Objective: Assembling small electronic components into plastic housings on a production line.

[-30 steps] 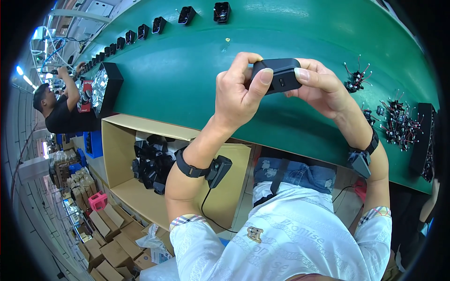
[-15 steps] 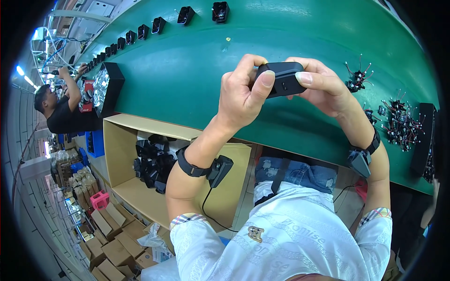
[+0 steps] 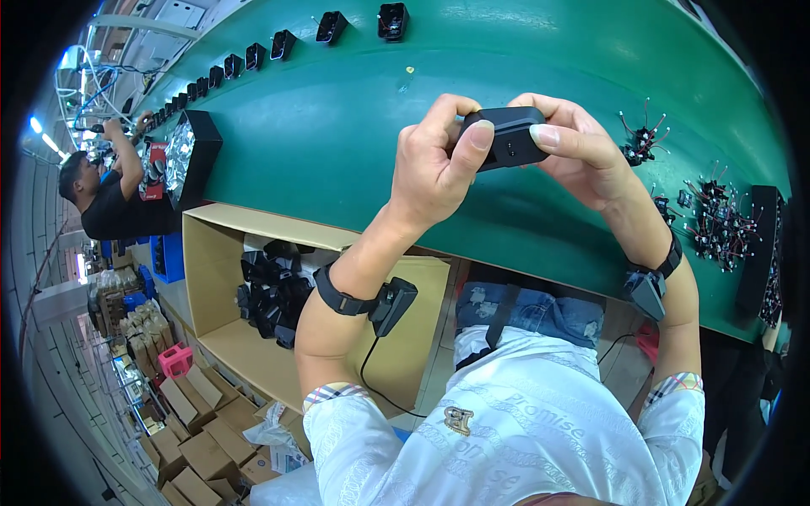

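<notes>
Above the green table, both my hands grip one black plastic housing (image 3: 516, 150), a rounded box with a small slot and dots on the side facing me. My left hand (image 3: 434, 164) pinches its left end, the thumb lying along the near edge. At the other end, my right hand (image 3: 586, 152) has its thumb pressed on the near corner and its fingers behind. The inside of the housing does not show. Nearest to my right hand lies a small bunch of black parts with red and white wires (image 3: 643, 145).
Several open black housings (image 3: 332, 28) stand in a row along the table's far edge. A larger heap of wired parts (image 3: 721, 221) lies at right beside a black tray (image 3: 764, 253). At left are a foil-lined black box (image 3: 202, 152), a carton (image 3: 253, 221) of black pieces and a co-worker (image 3: 110, 198).
The black housing stays between both hands, nearly in place. My right fingers have shifted slightly around its end. The whole view has moved a little.
</notes>
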Tool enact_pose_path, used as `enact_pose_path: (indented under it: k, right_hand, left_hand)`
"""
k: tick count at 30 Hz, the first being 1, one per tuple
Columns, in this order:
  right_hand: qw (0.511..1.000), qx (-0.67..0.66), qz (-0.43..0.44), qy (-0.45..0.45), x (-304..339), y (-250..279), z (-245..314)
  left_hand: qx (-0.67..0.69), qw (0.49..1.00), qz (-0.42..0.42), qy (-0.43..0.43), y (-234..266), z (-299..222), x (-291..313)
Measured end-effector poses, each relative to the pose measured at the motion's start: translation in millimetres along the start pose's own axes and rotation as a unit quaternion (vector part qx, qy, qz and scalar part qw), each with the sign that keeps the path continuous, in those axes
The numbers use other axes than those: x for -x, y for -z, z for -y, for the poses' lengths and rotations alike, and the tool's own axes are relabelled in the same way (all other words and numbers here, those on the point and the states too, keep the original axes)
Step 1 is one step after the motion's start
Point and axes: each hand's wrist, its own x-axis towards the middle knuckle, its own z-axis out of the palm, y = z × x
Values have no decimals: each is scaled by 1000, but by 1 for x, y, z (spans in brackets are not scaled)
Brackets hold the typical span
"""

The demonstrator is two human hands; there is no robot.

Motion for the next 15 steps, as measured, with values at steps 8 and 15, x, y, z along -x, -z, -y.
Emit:
enact_pose_path:
  k: [8,15]
  right_hand:
    - [1000,-19,-2,24,1,-5,3]
    - [997,47,-34,57,-1,-4,5]
  left_hand:
    - [-2,999,35,-8,1,2,-2]
    - [113,990,35,74,6,2,-7]
